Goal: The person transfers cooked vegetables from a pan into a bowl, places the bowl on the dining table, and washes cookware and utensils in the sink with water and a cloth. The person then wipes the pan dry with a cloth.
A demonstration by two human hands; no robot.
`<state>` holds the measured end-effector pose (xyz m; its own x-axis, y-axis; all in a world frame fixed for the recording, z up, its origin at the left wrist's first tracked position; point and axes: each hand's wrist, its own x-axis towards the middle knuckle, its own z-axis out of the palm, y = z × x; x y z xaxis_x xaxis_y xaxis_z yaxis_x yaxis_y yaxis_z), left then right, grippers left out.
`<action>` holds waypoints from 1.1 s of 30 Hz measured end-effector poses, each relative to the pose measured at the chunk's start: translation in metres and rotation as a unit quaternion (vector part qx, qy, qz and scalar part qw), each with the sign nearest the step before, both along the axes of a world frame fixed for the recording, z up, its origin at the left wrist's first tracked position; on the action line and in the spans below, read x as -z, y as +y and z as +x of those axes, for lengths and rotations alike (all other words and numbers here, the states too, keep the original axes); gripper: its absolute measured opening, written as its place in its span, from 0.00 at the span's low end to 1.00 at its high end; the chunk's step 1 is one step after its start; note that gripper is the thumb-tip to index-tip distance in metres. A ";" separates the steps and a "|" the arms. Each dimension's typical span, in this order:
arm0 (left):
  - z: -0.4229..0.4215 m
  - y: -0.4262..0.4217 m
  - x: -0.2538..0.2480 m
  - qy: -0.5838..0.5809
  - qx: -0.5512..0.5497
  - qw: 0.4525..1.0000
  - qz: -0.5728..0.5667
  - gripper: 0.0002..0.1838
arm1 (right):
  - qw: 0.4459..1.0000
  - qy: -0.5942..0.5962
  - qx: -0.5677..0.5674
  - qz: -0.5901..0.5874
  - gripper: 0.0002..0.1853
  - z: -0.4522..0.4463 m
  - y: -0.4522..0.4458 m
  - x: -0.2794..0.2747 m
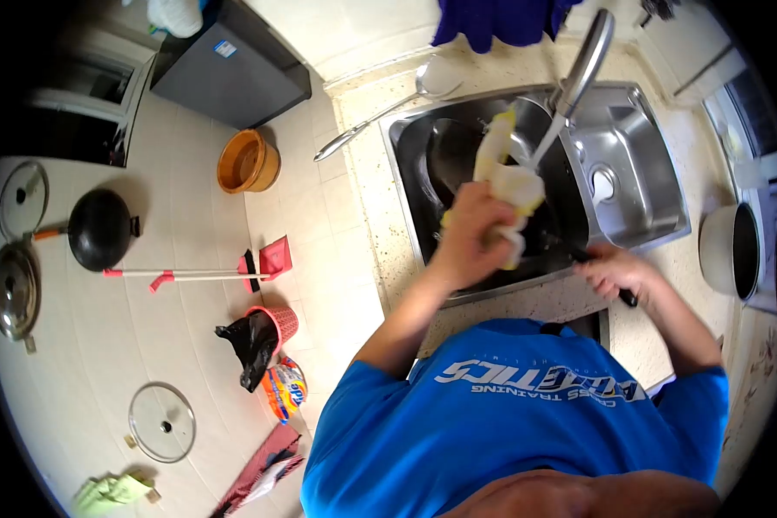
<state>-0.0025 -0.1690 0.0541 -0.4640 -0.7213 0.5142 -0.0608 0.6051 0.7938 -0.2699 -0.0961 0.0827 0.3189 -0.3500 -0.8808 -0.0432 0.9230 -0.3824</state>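
Over the large basin of the steel sink (394, 142), my left hand (477, 231) is closed around a yellow and white cloth (516, 186). Water runs from the faucet (589, 65) onto the cloth. Under it in the basin lies a dark pan (453, 155), partly hidden by the cloth and my hand. My right hand (615, 269), at the sink's front edge, grips a black handle (628, 298) that reaches into the basin.
A metal ladle (354, 140) lies on the counter left of the sink. The small basin (634, 160) is on the right, with a white pot (727, 250) beyond it. A brown bucket (248, 161) and red basket (283, 323) stand further left.
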 end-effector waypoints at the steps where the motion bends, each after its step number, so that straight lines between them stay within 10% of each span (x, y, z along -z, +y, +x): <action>1: -0.019 0.001 0.001 -0.089 -0.034 0.992 -0.087 0.14 | 1.000 -0.008 0.014 0.010 0.11 0.006 0.006 0.004; 8: -0.060 -0.037 0.022 -0.187 -0.122 0.956 -0.189 0.17 | 0.979 0.148 -0.058 -0.126 0.09 0.021 0.024 0.004; 15: -0.044 -0.144 0.139 0.023 -0.095 0.976 0.196 0.24 | 0.988 0.105 -0.064 -0.092 0.07 0.010 0.026 0.011; 17: -0.041 -0.141 0.182 0.100 -0.099 0.899 0.416 0.27 | 0.999 -0.001 0.045 -0.027 0.07 0.010 0.026 0.010; 23: -0.037 -0.078 0.170 0.159 -0.152 0.770 0.599 0.28 | 0.976 -0.119 0.173 0.053 0.08 0.013 0.026 0.003; 33: -0.052 0.044 0.142 0.154 -0.363 0.836 0.382 0.21 | 0.861 -0.327 0.338 0.193 0.12 0.061 0.014 -0.007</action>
